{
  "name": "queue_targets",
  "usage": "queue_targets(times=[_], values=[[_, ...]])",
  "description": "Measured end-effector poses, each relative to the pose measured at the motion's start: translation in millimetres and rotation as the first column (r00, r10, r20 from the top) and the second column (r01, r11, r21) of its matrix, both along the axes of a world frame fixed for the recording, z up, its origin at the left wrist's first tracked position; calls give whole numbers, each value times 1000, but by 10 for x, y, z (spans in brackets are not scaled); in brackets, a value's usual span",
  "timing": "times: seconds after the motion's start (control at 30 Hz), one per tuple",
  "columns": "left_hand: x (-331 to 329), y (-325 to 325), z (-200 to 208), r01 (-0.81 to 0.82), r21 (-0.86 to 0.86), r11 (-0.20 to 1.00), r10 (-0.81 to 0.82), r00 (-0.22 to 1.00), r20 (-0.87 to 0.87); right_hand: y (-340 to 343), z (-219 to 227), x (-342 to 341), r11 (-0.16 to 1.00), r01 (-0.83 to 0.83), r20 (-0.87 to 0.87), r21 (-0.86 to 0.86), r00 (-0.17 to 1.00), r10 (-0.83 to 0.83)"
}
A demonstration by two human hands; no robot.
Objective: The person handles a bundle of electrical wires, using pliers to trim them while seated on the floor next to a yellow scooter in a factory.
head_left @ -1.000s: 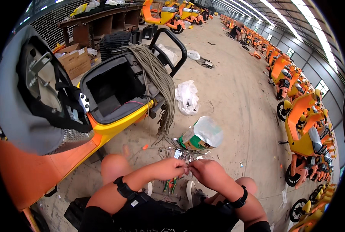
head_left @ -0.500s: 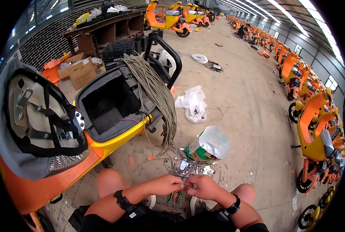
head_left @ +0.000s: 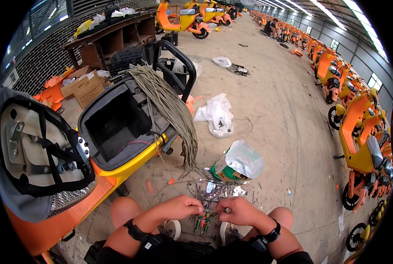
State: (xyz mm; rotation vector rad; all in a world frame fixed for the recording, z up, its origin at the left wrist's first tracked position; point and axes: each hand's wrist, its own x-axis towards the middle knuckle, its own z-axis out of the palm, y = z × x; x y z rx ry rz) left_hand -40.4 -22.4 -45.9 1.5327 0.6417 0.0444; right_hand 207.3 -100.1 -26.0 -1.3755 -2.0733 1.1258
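Note:
My left hand point(head_left: 186, 206) is closed, thumb and fingers pinched together, above the floor between my knees. Facing it, my right hand point(head_left: 237, 210) is also pinched. A short thin strand point(head_left: 208, 211), perhaps a piece of wire, seems to run between the fingertips of both; it is too small to make out well. Below the hands, a pair of pliers with green and red handles point(head_left: 202, 223) lies on the floor between my shoes. Just beyond the hands, dark thin scraps point(head_left: 201, 192) are spread about with a few white and pale blue bits.
Past the scraps stands a green and white bucket point(head_left: 223, 167) with a pale liner. To the left is an orange and yellow scooter point(head_left: 134, 166), its seat raised, a bundle of cords point(head_left: 163, 105) draped over it. White plastic bags point(head_left: 218, 115) lie ahead. Rows of scooters point(head_left: 357, 132) line the right.
My hands have moved a little apart, so the thin strand between them shows more. The whole view has shifted slightly.

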Motion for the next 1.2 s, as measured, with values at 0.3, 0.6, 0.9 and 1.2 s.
queue_targets(times=[0.3,0.6,0.9,1.2], values=[[-98,35,147,50,55,997,-48,998,-42,-34,101,26,995,16,-70,-100,997,-23],[-260,7,71,61,22,998,-61,998,-26,-42,82,108,984,-101,-72,-149,993,91],[-368,29,126,-2,-29,1000,0,995,-98,-158,89,387,979,-87,-97,-187,993,70],[-318,52,114,32,7,999,-31,993,-110,-203,107,507,963,-114,-91,-243,991,95]])
